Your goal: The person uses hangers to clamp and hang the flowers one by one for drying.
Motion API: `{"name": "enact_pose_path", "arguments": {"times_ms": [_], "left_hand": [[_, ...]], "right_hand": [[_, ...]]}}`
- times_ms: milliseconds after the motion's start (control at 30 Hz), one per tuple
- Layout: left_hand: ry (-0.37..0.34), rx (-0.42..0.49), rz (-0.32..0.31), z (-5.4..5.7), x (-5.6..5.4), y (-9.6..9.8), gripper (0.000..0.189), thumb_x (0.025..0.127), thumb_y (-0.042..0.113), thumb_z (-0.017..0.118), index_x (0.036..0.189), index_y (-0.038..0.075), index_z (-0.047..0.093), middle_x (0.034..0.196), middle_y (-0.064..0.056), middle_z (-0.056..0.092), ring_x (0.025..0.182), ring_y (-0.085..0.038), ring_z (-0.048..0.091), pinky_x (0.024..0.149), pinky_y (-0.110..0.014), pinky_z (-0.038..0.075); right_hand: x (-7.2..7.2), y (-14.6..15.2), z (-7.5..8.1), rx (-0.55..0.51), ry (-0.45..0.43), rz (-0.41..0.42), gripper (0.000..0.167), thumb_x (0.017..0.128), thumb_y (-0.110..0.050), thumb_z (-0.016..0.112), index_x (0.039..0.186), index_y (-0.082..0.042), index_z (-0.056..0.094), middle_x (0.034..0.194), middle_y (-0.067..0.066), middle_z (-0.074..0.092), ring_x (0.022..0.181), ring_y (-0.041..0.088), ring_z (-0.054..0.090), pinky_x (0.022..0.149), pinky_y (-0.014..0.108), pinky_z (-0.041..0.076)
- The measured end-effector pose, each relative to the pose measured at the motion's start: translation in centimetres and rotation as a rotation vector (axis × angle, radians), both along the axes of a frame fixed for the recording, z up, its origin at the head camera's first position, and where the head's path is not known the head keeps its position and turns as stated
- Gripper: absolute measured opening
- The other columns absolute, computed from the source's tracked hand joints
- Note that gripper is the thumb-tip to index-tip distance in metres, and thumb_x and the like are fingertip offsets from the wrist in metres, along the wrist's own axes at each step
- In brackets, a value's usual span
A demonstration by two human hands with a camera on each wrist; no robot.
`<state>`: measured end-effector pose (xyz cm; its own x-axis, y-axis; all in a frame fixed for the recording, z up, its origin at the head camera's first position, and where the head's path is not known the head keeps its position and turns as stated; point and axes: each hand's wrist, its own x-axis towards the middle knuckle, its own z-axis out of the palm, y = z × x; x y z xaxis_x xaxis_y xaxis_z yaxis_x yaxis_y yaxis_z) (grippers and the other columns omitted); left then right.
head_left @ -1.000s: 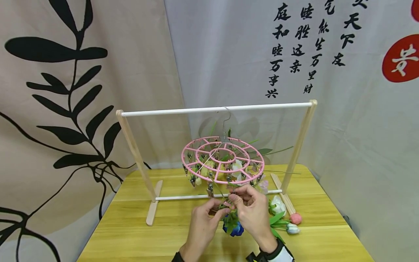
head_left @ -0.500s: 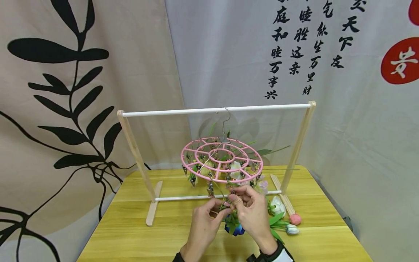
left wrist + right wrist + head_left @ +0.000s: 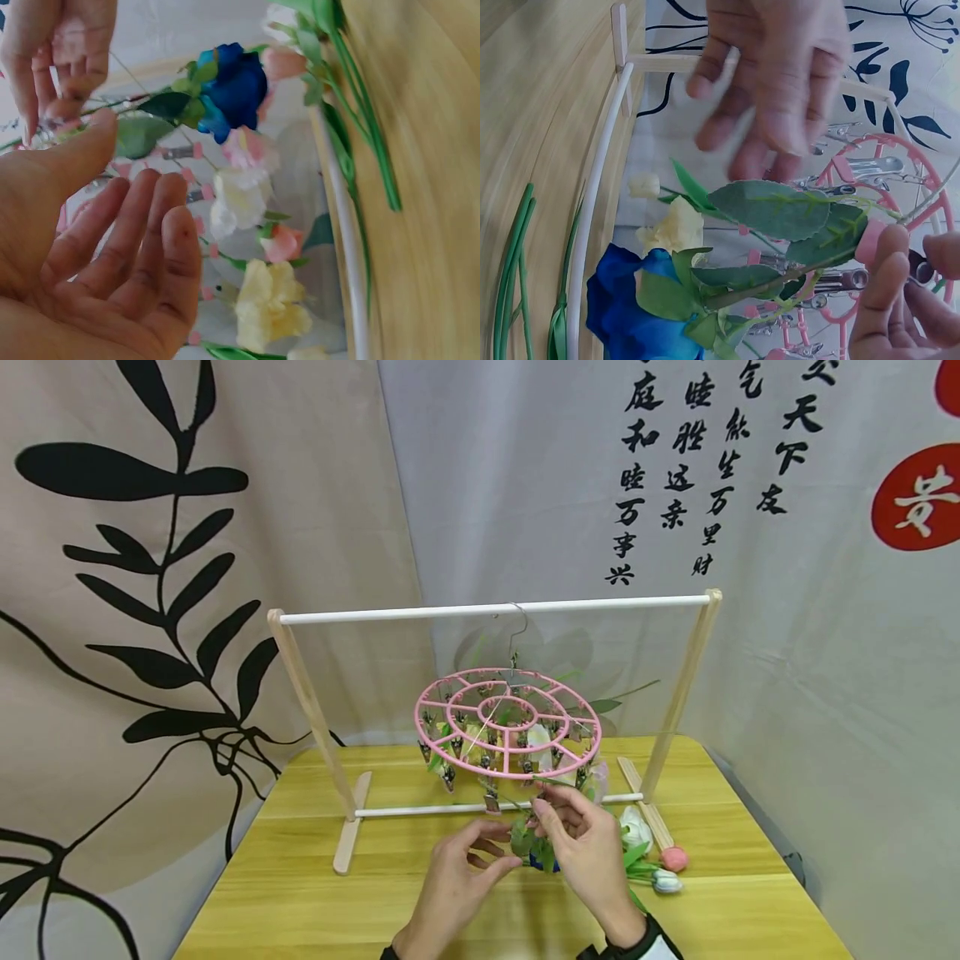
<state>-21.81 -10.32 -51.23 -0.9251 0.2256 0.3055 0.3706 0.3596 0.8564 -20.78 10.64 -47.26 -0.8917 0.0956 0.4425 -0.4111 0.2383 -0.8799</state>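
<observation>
A blue artificial rose hangs head-down below the round pink clip hanger; the head view shows only a bit of its petals behind leaves. My right hand pinches a metal clip with pink tips, at the rose's stem. To the left, my left hand has loosely bent fingers and holds nothing, its fingertips close to the rose's leaves. Other clips on the hanger carry a cream flower, a white flower and pink ones.
A wooden rack with a white top bar stands on the yellow wood-grain table and bears the hanger. Right of my right hand lie a white tulip, a pink bloom and a pale blue tulip. A printed curtain hangs behind.
My left hand has let go of the rose's stem and drawn back slightly left, fingers spreading. My right hand stays at the clip. The hanger has turned a little, and the blue rose sits higher.
</observation>
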Motion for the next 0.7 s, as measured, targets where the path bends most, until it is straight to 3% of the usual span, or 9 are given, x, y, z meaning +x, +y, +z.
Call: {"name": "enact_pose_path", "arguments": {"times_ms": [233,500,700], "left_hand": [[-0.015,-0.222,-0.054,-1.6,-1.5,-1.0,0.025,0.103,0.023,0.092,0.125,0.016,0.084,0.119,-0.004,0.086,0.097,-0.013,0.08,0.077,-0.023,0.064],[0.032,-0.48,-0.071,-4.0,-4.2,1.0,0.025,0.099,0.014,0.095,0.122,0.011,0.086,0.121,-0.009,0.084,0.095,-0.016,0.078,0.077,-0.028,0.063],[0.11,-0.639,-0.059,-5.0,-5.5,2.0,0.018,0.094,0.013,0.099,0.108,0.013,0.089,0.105,-0.002,0.08,0.091,-0.015,0.076,0.076,-0.031,0.064]], "right_hand": [[0.0,1.0,-0.1,-0.012,-0.008,-0.049,0.035,0.113,-0.016,0.08,0.145,-0.003,0.078,0.104,0.007,0.087,0.083,0.015,0.083,0.077,0.029,0.07],[-0.3,2.3,-0.6,-0.002,0.009,-0.104,0.036,0.113,-0.014,0.08,0.148,-0.006,0.077,0.107,0.01,0.088,0.084,0.014,0.085,0.078,0.027,0.071],[0.1,3.2,-1.0,0.012,0.026,-0.135,0.037,0.113,-0.011,0.079,0.149,-0.005,0.077,0.124,0.015,0.086,0.087,0.008,0.084,0.076,0.022,0.069]]}}
